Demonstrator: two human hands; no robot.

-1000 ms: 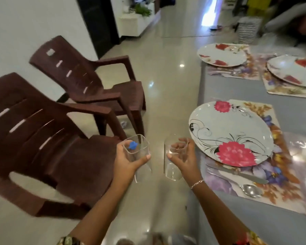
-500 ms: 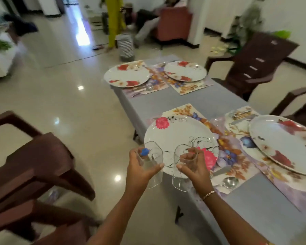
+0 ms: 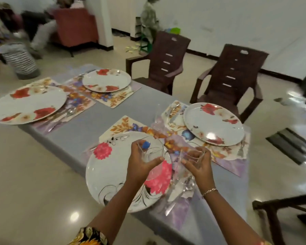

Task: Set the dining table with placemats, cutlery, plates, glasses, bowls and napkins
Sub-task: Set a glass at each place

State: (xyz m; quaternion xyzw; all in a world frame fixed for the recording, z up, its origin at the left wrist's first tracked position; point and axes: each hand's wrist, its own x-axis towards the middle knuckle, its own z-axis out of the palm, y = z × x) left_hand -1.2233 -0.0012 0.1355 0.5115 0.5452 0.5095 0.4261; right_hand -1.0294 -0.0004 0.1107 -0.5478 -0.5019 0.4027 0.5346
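My left hand (image 3: pixel 139 161) grips a clear glass (image 3: pixel 154 157) with a small blue sticker, above the near plate with pink flowers (image 3: pixel 111 172). My right hand (image 3: pixel 199 163) grips a second clear glass (image 3: pixel 192 159) over the floral placemat (image 3: pixel 131 125) to that plate's right, above the cutlery (image 3: pixel 177 193) lying there. Three more floral plates lie on placemats: far left (image 3: pixel 27 104), far middle (image 3: pixel 106 80) and right (image 3: pixel 214 123).
The grey table (image 3: pixel 99 121) runs from near right to far left. Two brown plastic chairs (image 3: pixel 159 62) (image 3: pixel 231 76) stand at its far side, another chair's arm (image 3: pixel 281 204) at the near right. A striped basket (image 3: pixel 19 59) stands on the floor, far left.
My view has swung right and closer to the table. Both hands have carried their glasses from beside the table to above the near plate and its placemat.
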